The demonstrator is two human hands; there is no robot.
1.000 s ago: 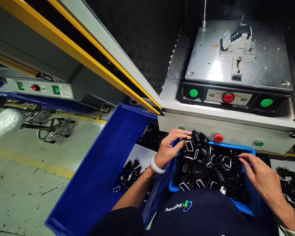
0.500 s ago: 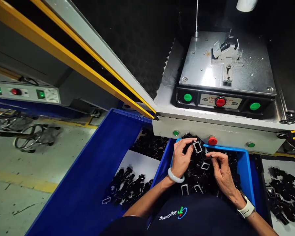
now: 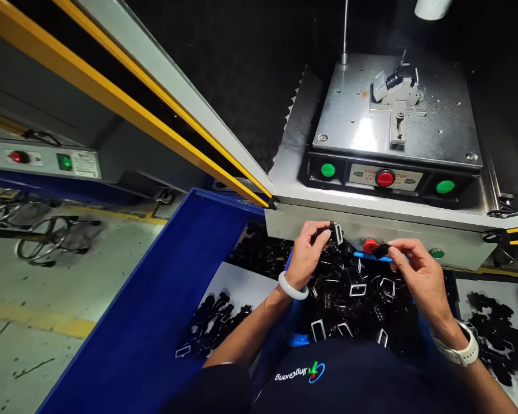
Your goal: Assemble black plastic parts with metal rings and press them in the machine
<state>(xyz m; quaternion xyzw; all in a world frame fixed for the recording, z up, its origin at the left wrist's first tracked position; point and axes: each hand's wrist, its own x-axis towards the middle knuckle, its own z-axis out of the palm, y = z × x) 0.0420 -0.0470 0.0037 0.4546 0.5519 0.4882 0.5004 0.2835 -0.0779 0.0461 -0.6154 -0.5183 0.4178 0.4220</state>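
Pinched between the fingers and thumb of my left hand (image 3: 304,256) is a black plastic part with a white-edged rectangular opening (image 3: 338,233). To its right, my right hand (image 3: 421,276) grips a small black piece (image 3: 380,250) at the fingertips, in front of the red button (image 3: 369,246). The two pieces are apart. Below both hands, a blue bin (image 3: 299,340) holds a heap of similar black parts (image 3: 336,299), several showing pale rectangular rims. What my left fingers cover of the held part is hidden.
Ahead stands a machine with a metal plate (image 3: 349,115); its fixture (image 3: 399,95) holds a black part. Green buttons (image 3: 328,170) line the front. More black parts lie at left (image 3: 216,322) and right (image 3: 492,322). A yellow-edged frame (image 3: 164,123) slants across the left.
My hands have moved apart. The left hand turned its part and shifted slightly left and up; the right hand moved right and up with its black piece. The view shifted slightly.
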